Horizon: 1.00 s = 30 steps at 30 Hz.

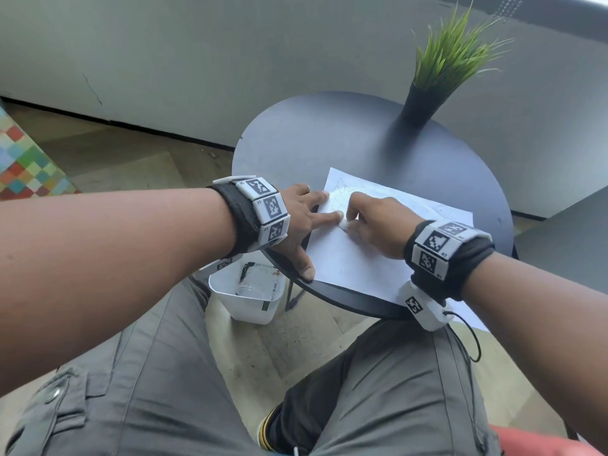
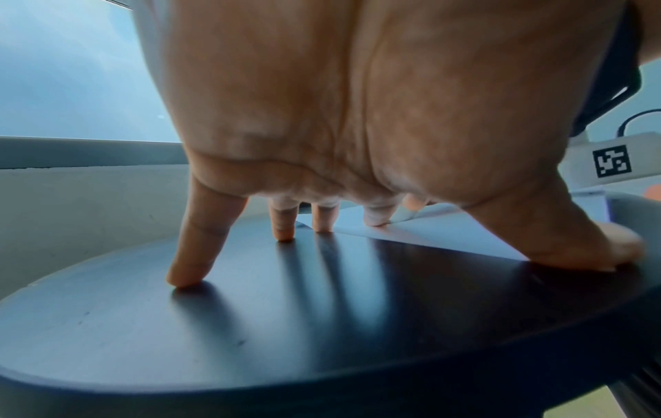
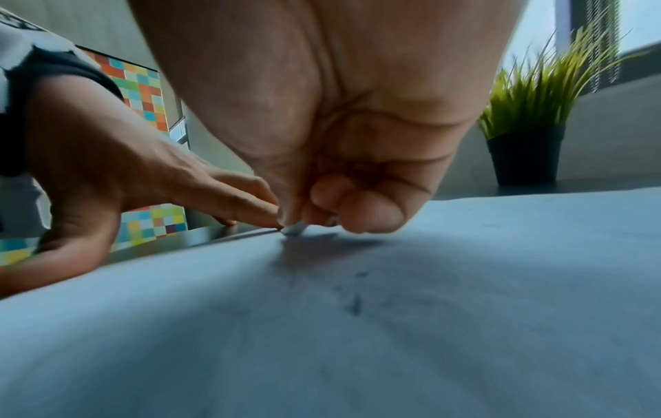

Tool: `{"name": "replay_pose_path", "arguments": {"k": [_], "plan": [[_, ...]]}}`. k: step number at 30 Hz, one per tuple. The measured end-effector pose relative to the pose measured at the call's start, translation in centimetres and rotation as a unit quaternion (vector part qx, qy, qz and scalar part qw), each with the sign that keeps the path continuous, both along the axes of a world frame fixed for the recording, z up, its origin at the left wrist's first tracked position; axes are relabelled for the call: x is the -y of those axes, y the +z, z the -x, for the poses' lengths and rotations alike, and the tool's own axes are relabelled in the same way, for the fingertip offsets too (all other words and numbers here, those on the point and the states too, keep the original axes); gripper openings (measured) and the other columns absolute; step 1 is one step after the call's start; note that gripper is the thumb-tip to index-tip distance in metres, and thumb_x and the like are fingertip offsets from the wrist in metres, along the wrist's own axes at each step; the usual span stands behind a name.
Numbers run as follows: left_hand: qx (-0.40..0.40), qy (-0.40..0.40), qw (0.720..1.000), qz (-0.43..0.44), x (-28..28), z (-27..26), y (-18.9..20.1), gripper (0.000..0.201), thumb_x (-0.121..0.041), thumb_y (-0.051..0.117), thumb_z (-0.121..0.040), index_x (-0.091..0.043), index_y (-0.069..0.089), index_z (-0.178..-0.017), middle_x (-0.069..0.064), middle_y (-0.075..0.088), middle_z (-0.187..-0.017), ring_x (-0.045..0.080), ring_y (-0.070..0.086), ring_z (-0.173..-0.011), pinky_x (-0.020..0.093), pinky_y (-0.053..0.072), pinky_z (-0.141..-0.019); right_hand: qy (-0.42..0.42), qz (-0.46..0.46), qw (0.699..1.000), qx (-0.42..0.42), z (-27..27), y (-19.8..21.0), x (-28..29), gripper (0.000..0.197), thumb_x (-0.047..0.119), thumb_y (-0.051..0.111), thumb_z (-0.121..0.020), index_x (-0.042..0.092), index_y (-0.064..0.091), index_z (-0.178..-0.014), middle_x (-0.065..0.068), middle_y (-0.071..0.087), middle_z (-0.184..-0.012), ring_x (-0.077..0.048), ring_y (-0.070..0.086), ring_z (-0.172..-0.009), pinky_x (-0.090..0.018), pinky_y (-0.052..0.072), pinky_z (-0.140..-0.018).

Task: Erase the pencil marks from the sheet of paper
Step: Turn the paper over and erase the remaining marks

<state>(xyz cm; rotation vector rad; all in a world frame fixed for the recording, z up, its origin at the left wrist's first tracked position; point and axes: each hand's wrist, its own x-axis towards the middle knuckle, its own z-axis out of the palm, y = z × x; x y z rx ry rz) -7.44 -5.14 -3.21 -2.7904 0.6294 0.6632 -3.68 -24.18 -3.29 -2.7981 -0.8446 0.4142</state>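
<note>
Head view: a sheet is laid on a round dark counter, its near corner overhanging the rim. The left hand is spread flat, fingertips pressed on the sheet's left edge, thumb at the counter rim. The right hand is curled, its grip pinched on a small white eraser set on the sheet beside the left forefinger. Faint pencil lines are seen on the far part of the sheet; the near part looks blank, so the task is judged partly done, with the far marks left. A potted plant stands well apart.

Left wrist view: the fingers are splayed; two are planted on the counter, the others on the sheet.

Right wrist view: the eraser is pinched against the sheet; dark crumbs lie near it.
</note>
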Motion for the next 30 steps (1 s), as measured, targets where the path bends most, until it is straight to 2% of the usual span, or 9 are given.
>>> {"name": "replay_pose_path", "arguments": {"k": [1, 5, 9, 11, 14, 18, 23, 27, 30], "plan": [[0.000, 0.000, 1.000, -0.001, 0.0, 0.1, 0.1, 0.118, -0.087, 0.057, -0.064, -0.040, -0.002, -0.154, 0.004, -0.001, -0.163, 0.031, 0.010, -0.146, 0.055, 0.035, -0.106, 0.001, 0.003, 1.000, 0.013, 0.3, -0.1, 0.1, 0.016, 0.037, 0.051, -0.094, 0.021, 0.050, -0.098, 0.001, 0.056, -0.082, -0.027, 0.054, -0.080, -0.030, 0.035, -0.064], [-0.009, 0.005, 1.000, 0.007, 0.1, 0.2, 0.4, 0.119, -0.084, 0.061, -0.064, -0.041, -0.002, -0.154, 0.002, -0.002, -0.163, 0.030, 0.009, -0.146, 0.054, 0.034, -0.106, 0.156, 0.026, 0.986, -0.057, 3.0, 0.1, -0.8, 0.021, 0.039, 0.049, -0.096, 0.018, 0.051, -0.102, 0.001, 0.056, -0.083, -0.022, 0.050, -0.075, -0.031, 0.038, -0.068], [0.006, 0.001, 1.000, -0.005, 0.3, 0.5, 0.6, 0.116, -0.084, 0.060, -0.066, -0.042, -0.002, -0.154, 0.002, 0.000, -0.163, 0.028, 0.012, -0.146, 0.053, 0.037, -0.102, 0.022, -0.005, 1.000, -0.004, 0.4, 0.1, 0.2, 0.019, 0.041, 0.050, -0.095, 0.023, 0.050, -0.097, -0.001, 0.059, -0.081, -0.025, 0.054, -0.075, -0.030, 0.040, -0.061], [0.001, 0.002, 1.000, -0.004, 0.3, 0.7, 0.9, 0.115, -0.084, 0.060, -0.067, -0.042, -0.002, -0.154, 0.002, -0.001, -0.163, 0.029, 0.012, -0.146, 0.053, 0.037, -0.103, 0.057, 0.014, 0.998, -0.001, 1.2, -0.1, 0.1, 0.016, 0.036, 0.047, -0.096, 0.021, 0.048, -0.100, -0.004, 0.060, -0.082, -0.027, 0.054, -0.075, -0.033, 0.042, -0.062], [-0.003, 0.004, 1.000, -0.007, 0.3, 0.7, 1.1, 0.116, -0.083, 0.060, -0.068, -0.041, -0.004, -0.154, 0.002, -0.003, -0.164, 0.029, 0.010, -0.147, 0.053, 0.034, -0.105, 0.161, 0.046, 0.984, -0.062, 3.3, 0.1, -0.6, 0.019, 0.037, 0.047, -0.097, 0.019, 0.050, -0.103, 0.002, 0.056, -0.082, -0.022, 0.051, -0.077, -0.034, 0.044, -0.072], [-0.003, 0.006, 1.000, -0.010, 0.3, 0.5, 0.9, 0.116, -0.085, 0.059, -0.065, -0.043, -0.004, -0.153, 0.001, -0.002, -0.163, 0.029, 0.011, -0.146, 0.057, 0.036, -0.101, 0.035, -0.002, 0.999, -0.029, 1.1, 0.2, 0.4, 0.021, 0.041, 0.049, -0.095, 0.021, 0.050, -0.101, 0.006, 0.053, -0.074, -0.025, 0.052, -0.077, -0.030, 0.039, -0.066], [-0.009, 0.010, 1.000, -0.007, 0.3, 0.7, 1.0, 0.117, -0.084, 0.059, -0.066, -0.042, -0.004, -0.154, 0.001, -0.005, -0.164, 0.029, 0.007, -0.148, 0.057, 0.032, -0.106, 0.160, 0.043, 0.984, -0.062, 4.3, -0.4, -0.9, 0.022, 0.038, 0.046, -0.098, 0.017, 0.050, -0.103, -0.001, 0.055, -0.082, -0.025, 0.051, -0.077, -0.037, 0.045, -0.073], [-0.008, 0.010, 1.000, -0.012, 0.3, 0.6, 0.9, 0.118, -0.085, 0.059, -0.066, -0.042, -0.006, -0.154, 0.000, -0.004, -0.163, 0.028, 0.008, -0.147, 0.057, 0.034, -0.103, 0.037, 0.004, 0.999, -0.013, 2.2, -0.2, -0.2, 0.019, 0.042, 0.045, -0.097, 0.022, 0.045, -0.098, -0.003, 0.060, -0.083, -0.028, 0.056, -0.079, -0.037, 0.046, -0.070], [-0.008, 0.008, 1.000, -0.014, 0.2, 0.6, 0.8, 0.117, -0.084, 0.059, -0.067, -0.041, -0.006, -0.154, 0.001, -0.005, -0.164, 0.029, 0.008, -0.147, 0.058, 0.033, -0.104, 0.102, 0.018, 0.994, -0.024, 4.5, -0.7, -1.4, 0.021, 0.036, 0.046, -0.097, 0.017, 0.045, -0.106, -0.010, 0.062, -0.086, -0.031, 0.056, -0.078, -0.038, 0.047, -0.069]]}}
